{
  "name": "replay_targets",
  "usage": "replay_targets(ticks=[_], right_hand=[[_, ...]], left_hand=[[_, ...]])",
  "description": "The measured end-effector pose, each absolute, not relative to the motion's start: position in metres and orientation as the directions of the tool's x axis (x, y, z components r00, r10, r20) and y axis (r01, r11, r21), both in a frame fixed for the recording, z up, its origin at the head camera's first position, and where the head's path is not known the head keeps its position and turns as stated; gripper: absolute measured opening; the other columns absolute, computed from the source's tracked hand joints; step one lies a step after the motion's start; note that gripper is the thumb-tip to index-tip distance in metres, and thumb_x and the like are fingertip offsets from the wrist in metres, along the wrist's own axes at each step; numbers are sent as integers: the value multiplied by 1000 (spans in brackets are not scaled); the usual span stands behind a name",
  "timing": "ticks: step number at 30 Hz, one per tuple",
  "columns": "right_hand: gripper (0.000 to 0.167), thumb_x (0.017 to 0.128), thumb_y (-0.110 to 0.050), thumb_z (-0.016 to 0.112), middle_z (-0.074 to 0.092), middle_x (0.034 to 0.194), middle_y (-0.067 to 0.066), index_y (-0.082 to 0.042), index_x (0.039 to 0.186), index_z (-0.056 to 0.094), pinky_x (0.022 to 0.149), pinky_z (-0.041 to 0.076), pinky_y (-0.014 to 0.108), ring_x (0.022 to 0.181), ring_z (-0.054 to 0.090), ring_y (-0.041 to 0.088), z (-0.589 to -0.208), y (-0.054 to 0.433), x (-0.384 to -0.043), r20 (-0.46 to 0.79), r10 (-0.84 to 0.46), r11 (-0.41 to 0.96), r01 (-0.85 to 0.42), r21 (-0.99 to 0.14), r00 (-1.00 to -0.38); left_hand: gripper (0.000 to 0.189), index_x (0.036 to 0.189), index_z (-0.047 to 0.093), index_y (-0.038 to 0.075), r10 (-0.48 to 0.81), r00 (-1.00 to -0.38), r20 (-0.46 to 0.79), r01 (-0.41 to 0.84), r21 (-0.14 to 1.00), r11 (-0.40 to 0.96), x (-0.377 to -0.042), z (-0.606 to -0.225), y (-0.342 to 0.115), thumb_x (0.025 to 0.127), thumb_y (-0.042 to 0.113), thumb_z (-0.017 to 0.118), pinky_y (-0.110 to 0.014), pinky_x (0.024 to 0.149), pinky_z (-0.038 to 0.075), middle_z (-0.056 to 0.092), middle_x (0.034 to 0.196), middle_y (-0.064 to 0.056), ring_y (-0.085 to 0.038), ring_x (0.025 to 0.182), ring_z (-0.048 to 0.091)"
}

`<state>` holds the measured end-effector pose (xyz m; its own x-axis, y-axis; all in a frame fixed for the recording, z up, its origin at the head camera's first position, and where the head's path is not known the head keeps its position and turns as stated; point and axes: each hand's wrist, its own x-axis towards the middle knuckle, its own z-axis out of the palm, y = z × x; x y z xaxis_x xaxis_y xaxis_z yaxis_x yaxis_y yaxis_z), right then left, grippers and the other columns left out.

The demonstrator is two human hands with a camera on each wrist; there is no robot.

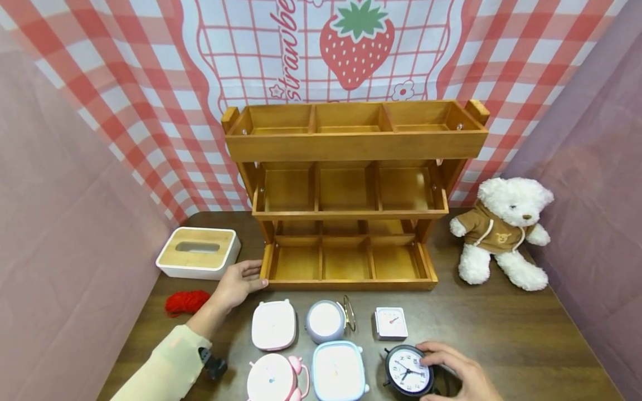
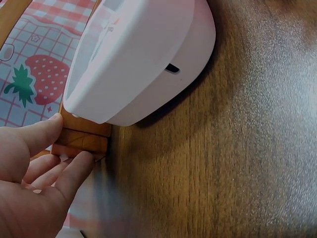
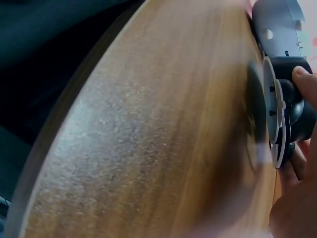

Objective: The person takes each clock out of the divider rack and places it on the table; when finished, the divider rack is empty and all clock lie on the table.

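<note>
A three-tier wooden shelf (image 1: 351, 285) with compartments stands on the table. My left hand (image 1: 238, 285) holds the front left corner of its bottom tier, thumb in front and fingers along the side; in the left wrist view, fingers and thumb sit on either side of the wooden edge (image 2: 84, 141). A black round alarm clock (image 1: 408, 370) with a white dial is in my right hand (image 1: 463, 373), thumb and fingers at its rim. Its black casing also shows in the right wrist view, gripped by the right hand (image 3: 299, 198).
Near the shelf are a pink square clock (image 1: 273, 325), a grey-purple round clock (image 1: 325, 322), a pink twin-bell clock (image 1: 272, 380), a light blue clock (image 1: 339, 372) and a small white dial (image 1: 391, 323). A tissue box (image 1: 198, 267), red yarn (image 1: 185, 303) and white teddy bear (image 1: 504, 236) stand farther out.
</note>
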<state>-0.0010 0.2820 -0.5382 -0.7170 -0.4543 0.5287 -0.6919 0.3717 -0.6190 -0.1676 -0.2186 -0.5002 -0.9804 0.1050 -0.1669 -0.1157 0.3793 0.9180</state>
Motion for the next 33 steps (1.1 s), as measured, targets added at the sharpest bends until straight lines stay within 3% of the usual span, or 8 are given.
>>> replay_targets(ticks=[6,13,21,27,33], right_hand=[[63,64,-29,100,66,131,5,-18,117,68,108,34,5,125,57,1,-537,283,3,459,-467,426,-647,-632,-756],[64,65,-32,99,67,132,2,-23,120,68,106,34,3,123,59,2,-541,288,5,468,-496,462,-678,-572,-732],[62,68,-32,97,65,135,3,-23,121,67,108,33,3,125,57,2,-541,290,5,440,-510,468,-668,-579,-739],[65,67,-30,98,62,137,10,-17,123,67,110,31,6,131,52,4,-532,294,-3,478,-547,419,-719,-555,-687],[70,65,-27,99,61,139,13,-14,126,66,112,32,7,133,53,8,-501,297,-14,490,-550,435,-732,-524,-677]], left_hand=[[57,142,52,-11,101,-981,-166,-115,916,385,-167,-501,-220,90,-1,75,-33,95,59,59,137,-33,-41,124,62],[57,141,52,-11,104,-980,-171,-120,917,381,-166,-500,-218,90,-2,75,-33,94,60,59,137,-34,-42,123,63],[58,141,51,-13,120,-982,-149,-94,921,377,-166,-497,-218,90,-1,75,-34,93,61,58,137,-35,-45,123,62],[56,140,53,-12,108,-984,-140,-86,914,396,-165,-495,-216,90,0,76,-33,90,61,60,134,-35,-44,121,64],[46,136,59,-9,92,-987,-132,-68,861,504,-160,-487,-217,94,7,72,-34,84,62,67,127,-28,-35,111,69]])
